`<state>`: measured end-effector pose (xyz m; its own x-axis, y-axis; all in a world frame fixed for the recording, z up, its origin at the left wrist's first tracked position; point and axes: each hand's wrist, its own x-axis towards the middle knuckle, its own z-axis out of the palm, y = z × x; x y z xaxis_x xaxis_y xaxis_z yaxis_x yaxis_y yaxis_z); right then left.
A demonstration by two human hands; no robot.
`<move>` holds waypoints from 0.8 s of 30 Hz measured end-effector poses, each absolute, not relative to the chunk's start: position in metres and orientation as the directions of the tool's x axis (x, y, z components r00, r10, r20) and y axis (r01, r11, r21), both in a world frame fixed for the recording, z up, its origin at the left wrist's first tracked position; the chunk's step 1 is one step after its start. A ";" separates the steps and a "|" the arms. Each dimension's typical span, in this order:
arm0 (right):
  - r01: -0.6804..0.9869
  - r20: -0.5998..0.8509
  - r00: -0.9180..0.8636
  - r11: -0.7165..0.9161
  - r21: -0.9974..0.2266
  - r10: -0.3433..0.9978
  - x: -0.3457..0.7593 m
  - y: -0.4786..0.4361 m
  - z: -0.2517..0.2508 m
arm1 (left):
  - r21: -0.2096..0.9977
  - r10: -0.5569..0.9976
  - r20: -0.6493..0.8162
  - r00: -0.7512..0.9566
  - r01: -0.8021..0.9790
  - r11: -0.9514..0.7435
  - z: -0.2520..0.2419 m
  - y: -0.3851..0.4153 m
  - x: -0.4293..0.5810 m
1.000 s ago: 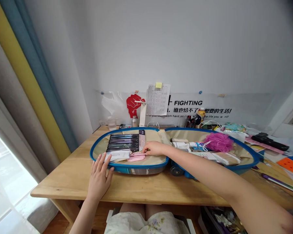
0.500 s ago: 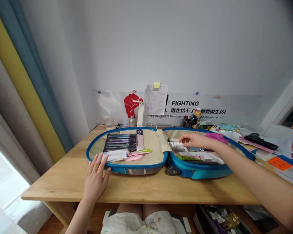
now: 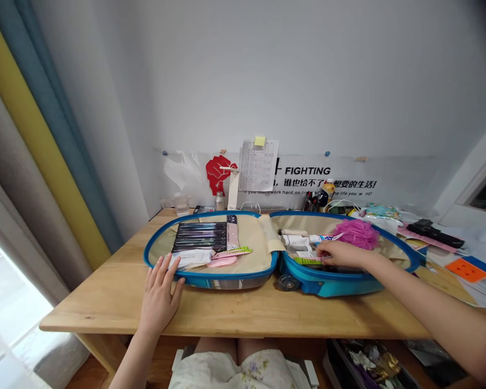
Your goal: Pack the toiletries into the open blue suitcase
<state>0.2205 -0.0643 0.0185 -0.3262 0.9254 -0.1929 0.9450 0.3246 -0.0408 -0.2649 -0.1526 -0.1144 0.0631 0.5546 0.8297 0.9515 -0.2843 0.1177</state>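
Head view, as I watch: left hand (image 3: 161, 300) lies relaxed, fingers spread over the near rim of the opened-out suitcase (image 3: 235, 276); right hand (image 3: 341, 255) bends at a green packet (image 3: 306, 261) in its right half, whether pinching it I cannot tell

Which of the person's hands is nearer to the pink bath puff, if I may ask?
Right. The right hand is just front-left of the bath puff, over the same suitcase half; the left hand is farther off, at the other half.

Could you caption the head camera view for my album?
Right hand beside a green packet in an open blue suitcase, left hand at its rim.
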 end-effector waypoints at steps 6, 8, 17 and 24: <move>0.939 -0.119 -0.303 0.275 -0.204 0.946 0.225 -0.065 0.025 | 0.118 0.557 0.828 0.062 0.952 -0.282 -0.115 -0.152 -0.266; 0.932 -0.073 -0.266 0.237 -0.276 0.961 0.226 -0.064 0.030 | 0.119 0.556 0.829 0.062 0.952 -0.282 -0.115 -0.152 -0.266; 0.747 0.068 -0.247 0.235 -0.622 0.967 0.183 -0.056 0.055 | 0.149 0.567 0.823 0.040 0.947 -0.283 -0.114 -0.153 -0.264; 0.712 0.093 -0.535 0.507 -0.486 0.840 0.095 -0.046 0.053 | 0.160 0.597 0.801 0.035 0.950 -0.270 -0.117 -0.152 -0.267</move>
<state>0.0952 -0.0463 0.0532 -0.5347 0.8399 0.0932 0.7116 0.5070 -0.4863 -0.2667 -0.1520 -0.1175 0.0348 0.5974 0.8012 0.9496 -0.2696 0.1598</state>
